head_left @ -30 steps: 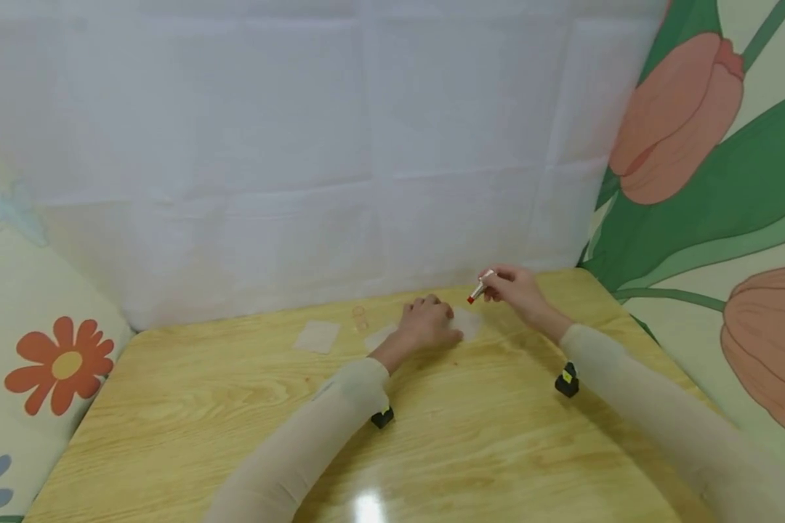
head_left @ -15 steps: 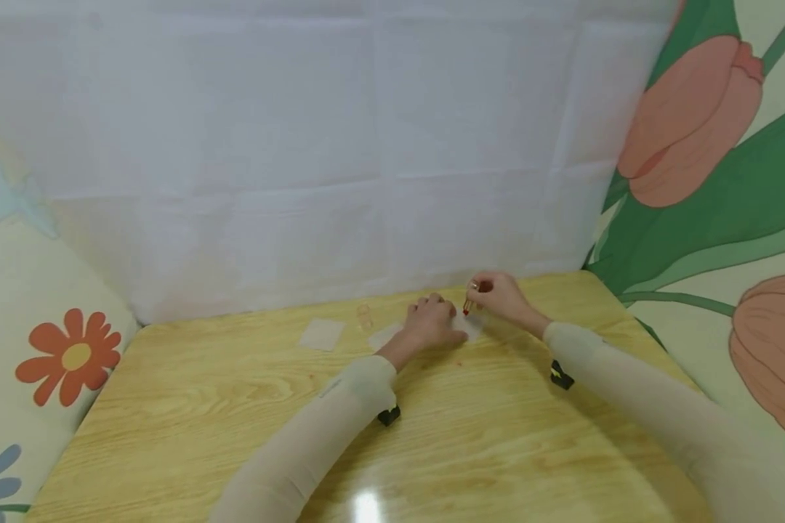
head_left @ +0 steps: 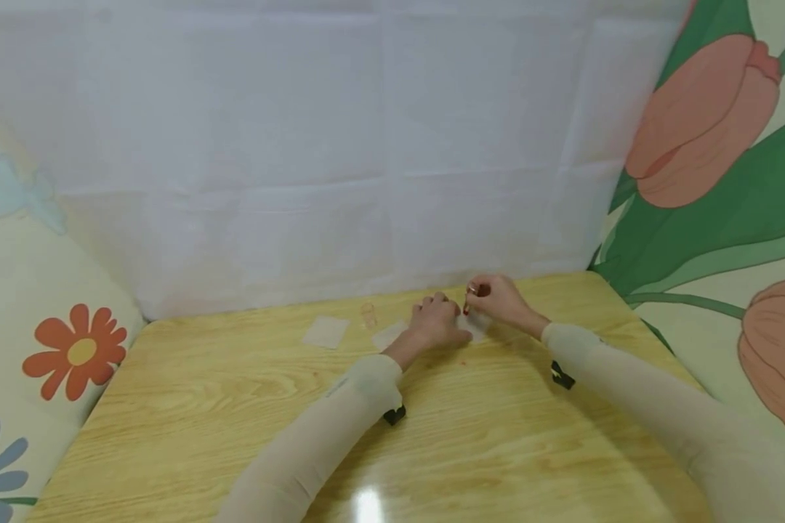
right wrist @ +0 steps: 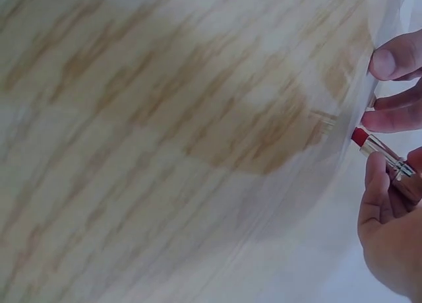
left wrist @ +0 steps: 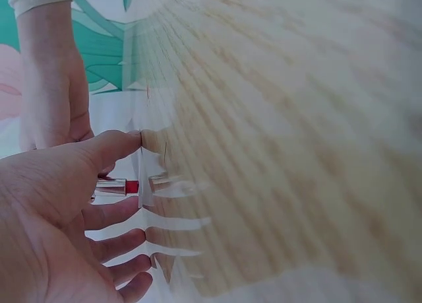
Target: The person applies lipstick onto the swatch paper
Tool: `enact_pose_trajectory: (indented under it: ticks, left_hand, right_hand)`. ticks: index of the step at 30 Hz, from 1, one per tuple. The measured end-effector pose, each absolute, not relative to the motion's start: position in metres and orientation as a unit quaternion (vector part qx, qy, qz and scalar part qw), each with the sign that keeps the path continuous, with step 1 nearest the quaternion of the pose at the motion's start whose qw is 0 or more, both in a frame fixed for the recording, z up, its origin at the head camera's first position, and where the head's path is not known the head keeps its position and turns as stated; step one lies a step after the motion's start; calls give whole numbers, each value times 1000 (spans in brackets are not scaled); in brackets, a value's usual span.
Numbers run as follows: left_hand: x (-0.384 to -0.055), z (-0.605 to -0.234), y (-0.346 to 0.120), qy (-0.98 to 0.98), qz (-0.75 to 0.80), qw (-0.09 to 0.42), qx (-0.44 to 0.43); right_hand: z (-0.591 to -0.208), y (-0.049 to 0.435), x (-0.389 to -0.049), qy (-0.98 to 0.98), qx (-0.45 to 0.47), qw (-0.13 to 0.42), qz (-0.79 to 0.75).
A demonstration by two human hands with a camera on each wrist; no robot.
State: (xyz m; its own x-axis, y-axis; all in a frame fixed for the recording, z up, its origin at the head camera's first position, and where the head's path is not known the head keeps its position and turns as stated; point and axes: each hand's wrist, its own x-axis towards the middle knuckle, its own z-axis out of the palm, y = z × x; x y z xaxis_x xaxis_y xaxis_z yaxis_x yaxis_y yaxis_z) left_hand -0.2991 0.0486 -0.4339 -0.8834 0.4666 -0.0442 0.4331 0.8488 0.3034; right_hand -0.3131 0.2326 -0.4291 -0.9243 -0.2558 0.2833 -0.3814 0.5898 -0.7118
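Observation:
My right hand [head_left: 502, 299] pinches a lipstick [right wrist: 389, 156] between thumb and fingers. It has a shiny metallic case, and its red tip points down at a small whitish square of paper [head_left: 477, 328]. In the right wrist view the tip is right at the paper's surface. The left hand [head_left: 435, 324] rests with spread fingertips on the same paper, just left of the lipstick. Thumb [left wrist: 122, 142] and fingers stand on either side of the red tip in the left wrist view. Part of the paper is hidden beneath the left hand.
A second paper piece [head_left: 389, 335] lies partly behind the left hand, and a third white square [head_left: 325, 332] is farther left. Between them, toward the back, is a small clear object [head_left: 369, 315]. The wooden table [head_left: 235, 407] ends against a white cloth [head_left: 268, 145].
My right hand has come left and down, bringing the lipstick's red tip from above the table to the paper. The left hand stays on the paper. The head view has shifted slightly.

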Motion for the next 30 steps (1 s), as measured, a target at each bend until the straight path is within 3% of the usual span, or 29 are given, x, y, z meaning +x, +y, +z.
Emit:
enact_pose_trajectory:
  ticks: [30]
  left_hand:
    - [-299, -433, 58, 965, 120, 67, 222]
  right_hand:
    - [-431, 241, -300, -903, 184, 74, 382]
